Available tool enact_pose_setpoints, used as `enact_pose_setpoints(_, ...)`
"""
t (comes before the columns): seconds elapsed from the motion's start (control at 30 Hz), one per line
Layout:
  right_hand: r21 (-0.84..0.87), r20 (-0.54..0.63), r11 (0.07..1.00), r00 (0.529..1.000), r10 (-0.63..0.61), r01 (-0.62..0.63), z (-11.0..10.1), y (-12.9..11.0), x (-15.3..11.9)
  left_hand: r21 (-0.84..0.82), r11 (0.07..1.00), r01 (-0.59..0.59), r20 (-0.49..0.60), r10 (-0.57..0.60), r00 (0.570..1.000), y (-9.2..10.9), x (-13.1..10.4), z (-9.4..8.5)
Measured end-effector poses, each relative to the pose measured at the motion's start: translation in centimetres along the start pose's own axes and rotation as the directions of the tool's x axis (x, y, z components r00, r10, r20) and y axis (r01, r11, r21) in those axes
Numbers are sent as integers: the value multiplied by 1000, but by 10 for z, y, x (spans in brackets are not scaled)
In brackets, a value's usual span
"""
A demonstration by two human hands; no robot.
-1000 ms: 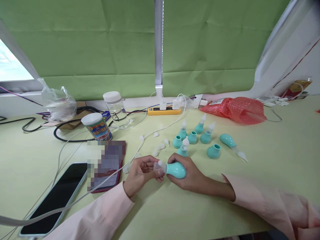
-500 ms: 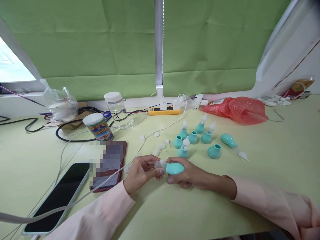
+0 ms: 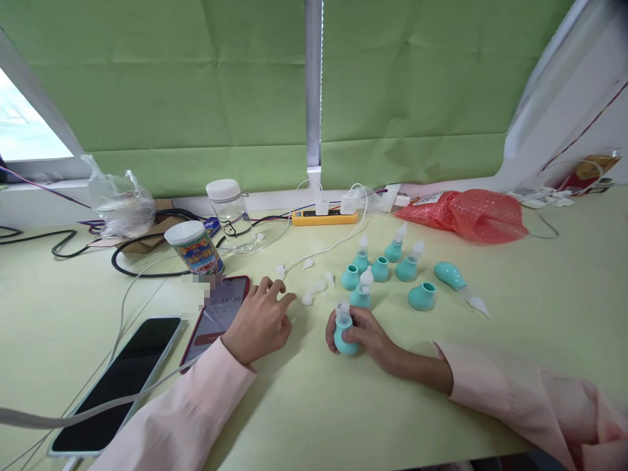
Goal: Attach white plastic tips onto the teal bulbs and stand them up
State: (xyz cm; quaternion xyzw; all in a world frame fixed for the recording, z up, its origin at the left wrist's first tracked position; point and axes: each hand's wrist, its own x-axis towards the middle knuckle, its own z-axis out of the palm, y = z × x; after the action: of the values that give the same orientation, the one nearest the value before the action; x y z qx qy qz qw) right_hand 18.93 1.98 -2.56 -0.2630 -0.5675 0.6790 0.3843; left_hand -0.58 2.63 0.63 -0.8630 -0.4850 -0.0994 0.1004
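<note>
My right hand (image 3: 366, 330) is wrapped round a teal bulb nasal aspirator (image 3: 346, 337), held upright on the table with a clear neck piece at its top. My left hand (image 3: 262, 320) is off it, fingers apart, over the white cable and the edge of the red-framed phone (image 3: 218, 314). Its fingertips are close to small whitish nozzle tips (image 3: 307, 299); whether they touch anything is hidden. Behind my right hand stand teal bulbs with tips fitted (image 3: 406, 268) and open-mouthed teal bulbs (image 3: 422, 297). One aspirator (image 3: 450, 276) lies on its side at right.
A second phone (image 3: 118, 386) lies at front left, crossed by a white cable (image 3: 147, 389). Further back are a printed tub (image 3: 196, 248), a clear jar (image 3: 230, 216), a plastic bag (image 3: 120, 206), a yellow power strip (image 3: 324, 218) and red bubble wrap (image 3: 471, 216).
My left hand has let go of the aspirator's clear end and moved left and up toward the phone and cable. The aspirator has turned from lying sideways to upright in my right hand.
</note>
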Motion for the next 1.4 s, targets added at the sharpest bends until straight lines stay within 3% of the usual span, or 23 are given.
enact_pose_setpoints(0.13,-63,-9,996,998,55,-55,2,-1,-2,-3,1000,12,-66,-12,998,11,3,18)
enact_pose_setpoints(0.27,-167,-3,984,998,63,-63,5,-2,-4,-10,1000,-10,-40,9,999,15,6,31)
enact_pose_setpoints(0.37,-205,-8,978,999,51,-51,6,-1,-5,-158,987,-15,-65,5,998,15,6,31)
enact_pose_setpoints(0.43,-254,-33,966,999,39,-46,5,0,-5,-378,926,10,-153,-73,986,17,4,27)
enact_pose_setpoints(0.5,-334,-52,942,998,24,-41,4,1,-5,-677,733,65,-183,-254,950,21,2,19)
enact_pose_setpoints(0.57,-434,-49,900,999,12,-32,3,1,-5,-920,375,119,-46,-402,915,27,-1,10)
enact_pose_setpoints(0.63,-537,-26,844,1000,-6,-9,4,-1,-6,-981,74,178,128,-437,890,32,-2,3)
enact_pose_setpoints(0.67,-587,-15,810,1000,-20,8,4,-2,-6,-979,-17,201,189,-434,881,33,-2,0)
enact_pose_setpoints(0.73,-674,4,738,999,-50,40,4,-4,-6,-965,-101,244,263,-416,870,34,-2,-3)
enact_pose_setpoints(0.83,-762,26,644,997,-70,65,4,-7,-6,-950,-100,295,309,-403,861,32,0,-2)
enact_pose_setpoints(1.03,-872,63,486,998,2,54,2,-13,-5,-941,-42,335,324,-394,860,26,2,4)
enact_pose_setpoints(1.2,-971,44,239,998,40,34,2,-23,-5,-943,26,333,298,-380,876,24,2,6)
enact_pose_setpoints(1.4,-995,80,57,996,40,78,4,-39,-7,-946,-53,320,323,-243,915,20,2,4)
